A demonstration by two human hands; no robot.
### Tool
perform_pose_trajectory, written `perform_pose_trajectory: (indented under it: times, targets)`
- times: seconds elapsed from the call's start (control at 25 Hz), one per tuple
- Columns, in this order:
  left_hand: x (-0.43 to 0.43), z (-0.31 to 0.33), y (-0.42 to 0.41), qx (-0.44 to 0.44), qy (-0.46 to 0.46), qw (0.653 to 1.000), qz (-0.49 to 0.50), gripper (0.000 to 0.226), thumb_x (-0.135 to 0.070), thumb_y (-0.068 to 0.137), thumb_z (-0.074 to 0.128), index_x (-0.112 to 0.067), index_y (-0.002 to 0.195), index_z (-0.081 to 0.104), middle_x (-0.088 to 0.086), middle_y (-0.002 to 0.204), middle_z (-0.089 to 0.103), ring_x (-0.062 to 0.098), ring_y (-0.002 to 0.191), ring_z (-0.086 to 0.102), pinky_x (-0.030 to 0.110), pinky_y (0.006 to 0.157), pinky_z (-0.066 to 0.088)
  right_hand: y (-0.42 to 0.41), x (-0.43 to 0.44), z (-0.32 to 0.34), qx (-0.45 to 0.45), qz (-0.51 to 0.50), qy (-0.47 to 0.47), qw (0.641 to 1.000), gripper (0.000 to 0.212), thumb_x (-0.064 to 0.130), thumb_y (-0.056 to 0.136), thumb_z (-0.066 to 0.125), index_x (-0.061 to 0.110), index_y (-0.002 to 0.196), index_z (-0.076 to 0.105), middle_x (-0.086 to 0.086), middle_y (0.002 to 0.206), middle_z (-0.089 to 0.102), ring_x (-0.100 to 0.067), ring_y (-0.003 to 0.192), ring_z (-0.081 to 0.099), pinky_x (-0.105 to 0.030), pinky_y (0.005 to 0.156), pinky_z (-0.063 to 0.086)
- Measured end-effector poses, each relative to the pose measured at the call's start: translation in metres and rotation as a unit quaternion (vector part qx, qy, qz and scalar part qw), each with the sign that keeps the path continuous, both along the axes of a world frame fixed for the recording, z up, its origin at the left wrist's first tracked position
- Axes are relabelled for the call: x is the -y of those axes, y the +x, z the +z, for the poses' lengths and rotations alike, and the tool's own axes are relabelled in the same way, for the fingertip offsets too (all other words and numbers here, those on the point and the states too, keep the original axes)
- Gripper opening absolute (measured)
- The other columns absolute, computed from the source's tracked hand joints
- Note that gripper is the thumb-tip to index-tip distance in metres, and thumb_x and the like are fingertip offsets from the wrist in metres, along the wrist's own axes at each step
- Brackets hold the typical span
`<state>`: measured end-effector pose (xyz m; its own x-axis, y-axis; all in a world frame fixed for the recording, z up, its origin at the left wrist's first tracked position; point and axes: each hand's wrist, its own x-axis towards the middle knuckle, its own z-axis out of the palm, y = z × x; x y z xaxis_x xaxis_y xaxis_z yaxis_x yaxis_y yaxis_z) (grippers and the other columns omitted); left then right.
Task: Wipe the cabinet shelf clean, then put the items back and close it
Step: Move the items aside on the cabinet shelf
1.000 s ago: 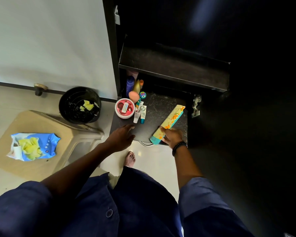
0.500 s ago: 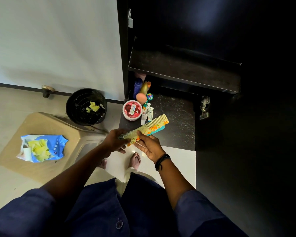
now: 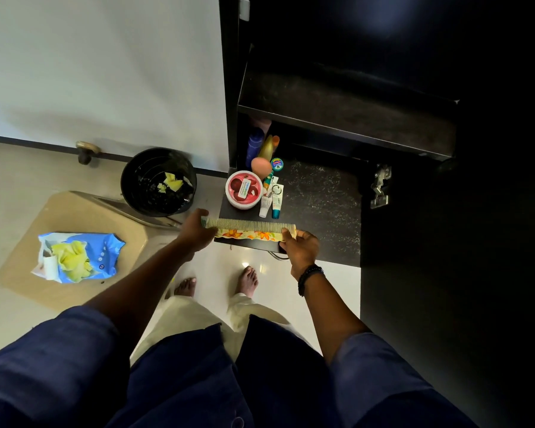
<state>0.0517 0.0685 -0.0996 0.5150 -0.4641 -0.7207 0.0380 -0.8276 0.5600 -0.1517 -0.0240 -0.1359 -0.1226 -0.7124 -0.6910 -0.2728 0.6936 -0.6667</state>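
Lower left of frame: blue wipes pack [image 3: 78,257], torn open with yellow sheets showing, lying on a tan plastic stool [image 3: 84,211]. Above it at the skirting, a brass door stop [image 3: 87,149]. Left of centre, a black bin [image 3: 158,182] on the floor against the wall, crumpled yellow wipes inside.

Centre: your left hand [image 3: 195,234] has its fingers curled round the left end of the comb [image 3: 254,230]. Your right hand [image 3: 301,247] pinches the right end between thumb and fingers, with a black bead bracelet [image 3: 311,273] on that wrist. The comb lies level across the frame, teeth toward the top, floral spine toward you — held by both ends over the front edge of the lower shelf [image 3: 322,205].

Behind the comb, on the shelf's left side:
- a red-lidded round tub [image 3: 244,189]
- two small tubes [image 3: 271,203] lying flat just right of the tub
- a pink egg-shaped sponge [image 3: 260,168], and a small round tin [image 3: 277,164] beside it
- bottles [image 3: 261,146] standing at the back, under the upper shelf [image 3: 352,115]

The rest of the lower shelf is dark with pale specks. Right of centre — a metal hinge [image 3: 380,186] on the cabinet side. Far right of the frame is too dark to read.
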Motion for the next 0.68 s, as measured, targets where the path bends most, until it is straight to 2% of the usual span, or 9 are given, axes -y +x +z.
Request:
perform_pose_trajectory:
  times: [0.08,0.16,0.24,0.32,0.4,0.48,0.52,0.6,0.68]
  targets:
    - [0.002,-0.003,-0.005,-0.014,-0.014,1.000,0.008,0.064,0.001,0.089,0.057,-0.011,0.145,0.029,0.020,0.143,0.038,0.032,0.119,0.050,0.037,0.086,0.051,0.001,-0.001,-0.002,-0.032,0.034,-0.037,0.998,0.007,0.015,0.080,0.075,0.015,0.082,0.069,-0.012,0.090,0.073,-0.028,0.081,0.070,-0.044,0.074,0.060]
    - [0.002,-0.004,-0.008,-0.055,-0.037,0.997,0.029,0.070,0.003,0.091,0.051,-0.011,0.150,0.015,0.017,0.147,0.035,0.032,0.125,0.047,0.040,0.094,0.047,0.000,-0.002,-0.007,-0.072,0.074,-0.079,0.992,0.018,0.016,0.079,0.075,0.024,0.068,0.063,-0.007,0.079,0.071,-0.028,0.076,0.069,-0.050,0.072,0.058]
    - [-0.001,-0.006,-0.008,-0.083,-0.050,0.995,0.038,0.071,0.004,0.092,0.048,-0.010,0.151,0.010,0.017,0.146,0.036,0.032,0.125,0.047,0.038,0.095,0.045,-0.002,-0.005,-0.008,-0.091,0.103,-0.102,0.985,0.019,0.015,0.079,0.073,0.022,0.066,0.063,-0.012,0.076,0.069,-0.031,0.072,0.068,-0.053,0.067,0.057]
    - [-0.005,-0.009,-0.004,-0.089,-0.058,0.994,0.040,0.072,0.002,0.092,0.049,-0.011,0.151,0.008,0.019,0.147,0.035,0.031,0.127,0.045,0.037,0.097,0.043,-0.004,-0.006,-0.003,-0.100,0.124,-0.113,0.981,0.007,0.013,0.080,0.073,0.013,0.076,0.067,-0.014,0.075,0.067,-0.029,0.067,0.065,-0.053,0.066,0.057]
    - [-0.013,-0.006,0.000,-0.081,-0.059,0.994,0.031,0.075,-0.005,0.093,0.052,-0.014,0.151,0.007,0.018,0.152,0.030,0.031,0.133,0.040,0.045,0.107,0.039,-0.005,-0.007,0.002,-0.125,0.130,-0.134,0.974,0.019,0.012,0.078,0.075,0.005,0.094,0.068,-0.014,0.083,0.065,-0.020,0.069,0.060,-0.048,0.073,0.057]
    - [-0.022,0.001,0.001,-0.047,-0.056,0.997,0.018,0.074,-0.014,0.093,0.055,-0.017,0.151,0.009,0.016,0.155,0.025,0.033,0.137,0.035,0.052,0.109,0.036,-0.001,-0.012,0.017,-0.137,0.150,-0.156,0.967,0.032,0.014,0.078,0.076,0.009,0.107,0.064,-0.015,0.099,0.063,-0.020,0.081,0.060,-0.041,0.082,0.056]
    - [-0.027,0.006,0.000,-0.019,-0.057,0.998,0.012,0.073,-0.016,0.093,0.055,-0.016,0.151,0.011,0.015,0.155,0.024,0.033,0.138,0.033,0.051,0.110,0.035,0.005,-0.016,0.026,-0.138,0.180,-0.173,0.959,0.033,0.017,0.079,0.074,0.011,0.109,0.062,-0.012,0.103,0.062,-0.019,0.085,0.059,-0.036,0.083,0.055]
    - [-0.039,0.016,0.001,0.041,-0.066,0.997,0.004,0.067,-0.015,0.094,0.055,-0.009,0.149,0.019,0.015,0.153,0.029,0.031,0.137,0.034,0.038,0.109,0.033,0.024,-0.029,0.044,-0.128,0.252,-0.206,0.937,0.028,0.021,0.082,0.071,0.013,0.107,0.059,-0.005,0.104,0.059,-0.013,0.085,0.054,-0.024,0.077,0.050]
    - [-0.054,0.023,0.005,0.087,-0.071,0.993,0.020,0.056,-0.010,0.092,0.056,-0.001,0.142,0.032,0.019,0.141,0.044,0.030,0.128,0.044,0.024,0.095,0.032,0.050,-0.041,0.056,-0.101,0.321,-0.249,0.908,0.023,0.023,0.084,0.069,0.015,0.101,0.058,-0.001,0.097,0.058,-0.010,0.080,0.050,-0.012,0.066,0.042]
